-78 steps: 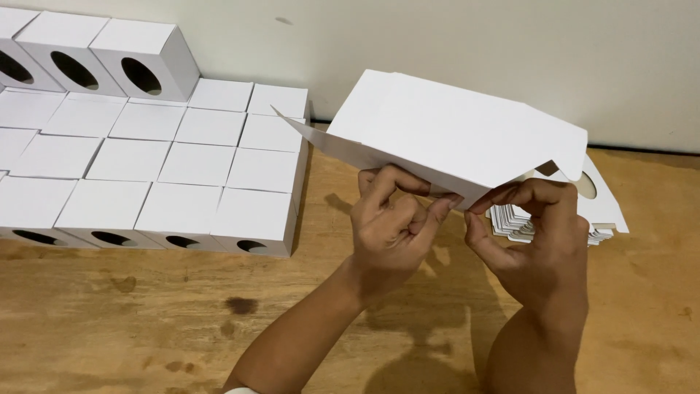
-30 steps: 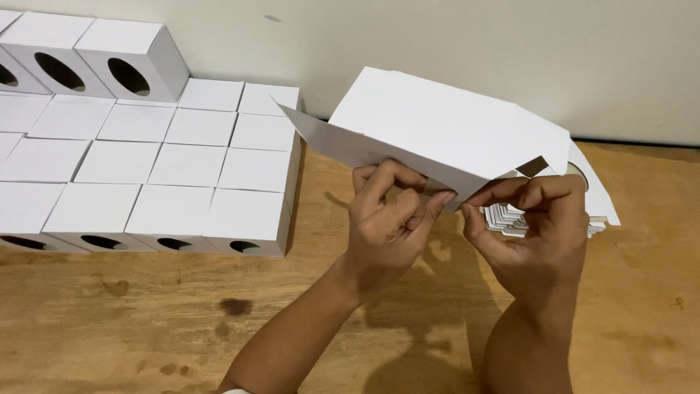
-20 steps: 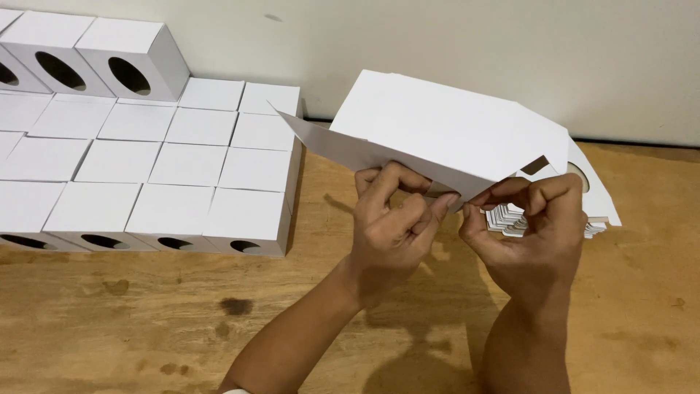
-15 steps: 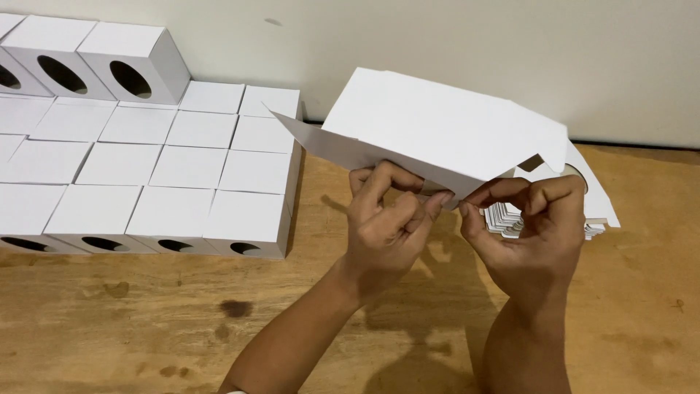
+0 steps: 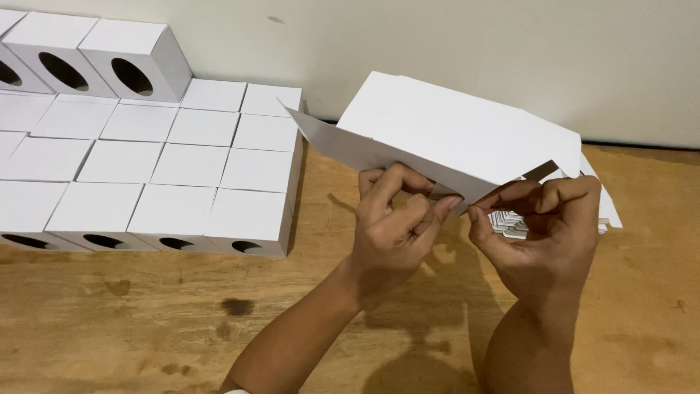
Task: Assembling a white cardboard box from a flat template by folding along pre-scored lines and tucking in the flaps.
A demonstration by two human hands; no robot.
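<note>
Broadly, the wooden table fills the view, backed by a pale wall. On its left side stands a block of finished white cardboard boxes, packed touching one another in rows, with oval cut-outs showing along the near faces and on two boxes raised at the back. Next in size is the unfolded white carton, held tilted in the air over the right half of the table, its long flap pointing toward the block of boxes. Since the earlier views it has sunk slightly and turned a little flatter, while both hands have kept their place at its lower edge, so the work on that near corner looks to be continuing rather than finished. The left hand is curled nearly closed, thumb and fingers pinching the carton's lower edge. The right hand is likewise curled, its fingertips gripping the corner tab just beside the left. Behind the right hand, resting on the table, lies a small stack of flat white blanks, mostly hidden by the carton and the fingers.
</note>
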